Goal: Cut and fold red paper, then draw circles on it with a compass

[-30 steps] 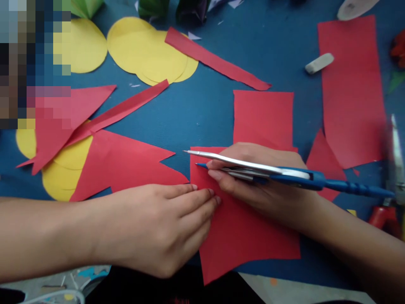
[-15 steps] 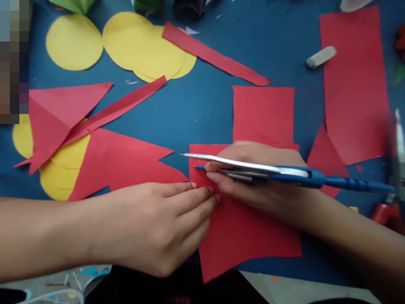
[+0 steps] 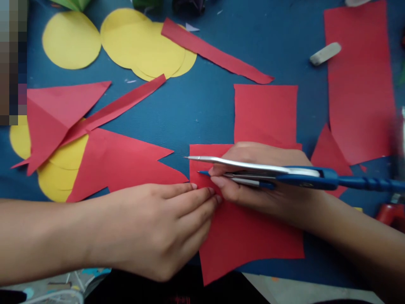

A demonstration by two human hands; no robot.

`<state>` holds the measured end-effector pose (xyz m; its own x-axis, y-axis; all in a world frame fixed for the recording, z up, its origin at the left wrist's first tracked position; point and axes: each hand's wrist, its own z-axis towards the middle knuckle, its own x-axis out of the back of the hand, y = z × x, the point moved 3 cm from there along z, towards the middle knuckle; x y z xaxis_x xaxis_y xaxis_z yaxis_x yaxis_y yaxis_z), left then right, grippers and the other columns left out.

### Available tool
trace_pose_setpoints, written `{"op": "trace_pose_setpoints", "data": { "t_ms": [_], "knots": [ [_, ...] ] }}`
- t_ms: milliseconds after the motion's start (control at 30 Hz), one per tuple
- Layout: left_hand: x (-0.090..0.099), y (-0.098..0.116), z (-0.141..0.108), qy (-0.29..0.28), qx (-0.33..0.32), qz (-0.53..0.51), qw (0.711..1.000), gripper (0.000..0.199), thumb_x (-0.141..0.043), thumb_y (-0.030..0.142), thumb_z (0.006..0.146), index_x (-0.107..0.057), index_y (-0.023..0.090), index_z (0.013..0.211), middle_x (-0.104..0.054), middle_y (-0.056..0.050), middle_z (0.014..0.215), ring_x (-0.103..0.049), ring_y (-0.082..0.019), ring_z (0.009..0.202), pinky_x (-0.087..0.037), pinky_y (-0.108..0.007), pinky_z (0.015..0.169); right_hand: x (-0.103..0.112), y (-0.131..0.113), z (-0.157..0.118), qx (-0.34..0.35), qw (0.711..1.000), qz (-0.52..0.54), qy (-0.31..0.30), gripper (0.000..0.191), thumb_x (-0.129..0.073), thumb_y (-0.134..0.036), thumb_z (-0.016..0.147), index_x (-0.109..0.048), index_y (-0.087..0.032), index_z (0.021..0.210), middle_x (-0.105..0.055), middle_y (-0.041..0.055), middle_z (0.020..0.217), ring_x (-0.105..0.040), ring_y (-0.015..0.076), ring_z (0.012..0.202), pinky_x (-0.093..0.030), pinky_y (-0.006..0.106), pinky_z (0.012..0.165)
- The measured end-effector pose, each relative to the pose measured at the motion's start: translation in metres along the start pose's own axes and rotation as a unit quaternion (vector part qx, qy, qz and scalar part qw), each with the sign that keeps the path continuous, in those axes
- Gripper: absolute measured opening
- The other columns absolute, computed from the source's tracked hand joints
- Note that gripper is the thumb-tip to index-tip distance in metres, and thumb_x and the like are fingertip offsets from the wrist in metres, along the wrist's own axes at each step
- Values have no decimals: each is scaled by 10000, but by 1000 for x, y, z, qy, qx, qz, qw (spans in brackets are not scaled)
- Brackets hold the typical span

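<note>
Two hands meet over a sheet of red paper

The left hand presses flat, fingers extended, on the red sheet's near-left edge; just right, the right hand grips blue compasses, their long axis pointing leftward across the sheet.

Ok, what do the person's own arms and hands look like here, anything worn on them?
Both forearms are bare, with no sleeves in view. The left hand and right hand wear no gloves, and no rings, watch or bracelets show. The fingernails are short and unpainted.
</note>
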<state>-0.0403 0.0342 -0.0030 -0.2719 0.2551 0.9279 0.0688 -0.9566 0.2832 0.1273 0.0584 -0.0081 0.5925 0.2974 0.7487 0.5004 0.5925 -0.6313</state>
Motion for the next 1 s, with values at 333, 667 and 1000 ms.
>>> {"op": "trace_pose_setpoints", "data": {
  "t_ms": [333, 667, 1000],
  "knots": [
    [-2, 0, 2, 10, 2, -4, 1000, 383, -295, 97, 932, -643, 72, 1089, -650, -107, 1170, -602, -236, 1085, -462, -320, 951, -4, 5, -5, -31, 999, 11, -17, 56, -562, -205, 870, -580, -212, 817, -663, -38, 763, -620, 87, 697, -489, 190, 674],
    [-1, 0, 0, 5, 10, -13, 1000, 377, -304, 109, 932, -650, 80, 1080, -648, -108, 1173, -599, -232, 1094, -469, -319, 952, -2, 2, -5, -26, 1000, -15, -8, 101, -543, -206, 870, -557, -202, 770, -644, -31, 715, -611, 87, 648, -485, 200, 626],
    [-1, 0, 0, -14, 4, -11, 1000, 396, -284, 105, 932, -619, 75, 1141, -626, -108, 1211, -580, -230, 1130, -448, -319, 981, 2, 3, -6, -70, 997, 27, 17, 77, -551, -181, 826, -572, -207, 756, -628, -9, 663, -606, 116, 585, -503, 238, 525]
  ]
}}
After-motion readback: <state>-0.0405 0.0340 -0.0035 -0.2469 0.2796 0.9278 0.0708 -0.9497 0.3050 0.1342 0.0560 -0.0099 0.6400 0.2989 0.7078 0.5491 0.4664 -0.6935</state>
